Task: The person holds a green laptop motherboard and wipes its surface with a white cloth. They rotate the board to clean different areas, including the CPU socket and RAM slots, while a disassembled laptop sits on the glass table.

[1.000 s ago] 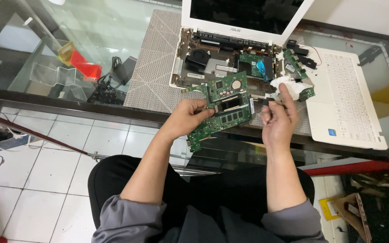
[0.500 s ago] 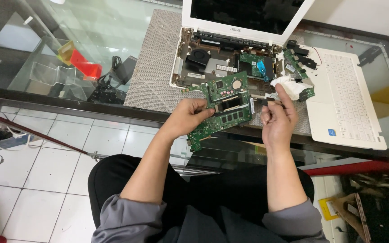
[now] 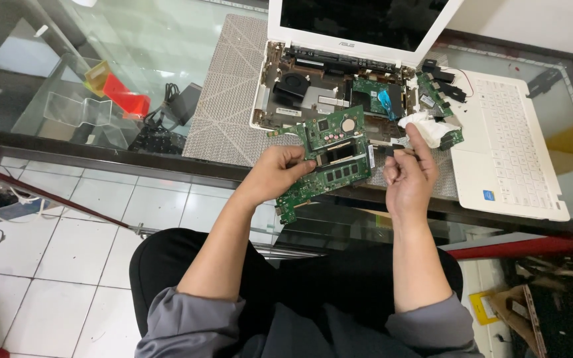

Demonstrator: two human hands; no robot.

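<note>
My left hand (image 3: 276,174) grips a green laptop motherboard (image 3: 329,159) by its left edge and holds it tilted above the near edge of the glass table (image 3: 134,40). My right hand (image 3: 409,176) is closed on a small dark tool (image 3: 387,151) whose tip rests at the board's right edge. Behind them lies an opened white laptop base (image 3: 333,93) with fan and small boards exposed. Its white-framed screen (image 3: 366,26) stands upright at the back.
A white keyboard cover (image 3: 509,149) lies to the right, with a crumpled white tissue (image 3: 426,126) and loose green boards beside it. A grey woven mat (image 3: 223,106) sits under the laptop. Left are red and yellow plastic stands (image 3: 117,93) and a black adapter (image 3: 180,103).
None of note: both hands and the motherboard stay in nearly the same place, with only slight shifts of my right fingers.
</note>
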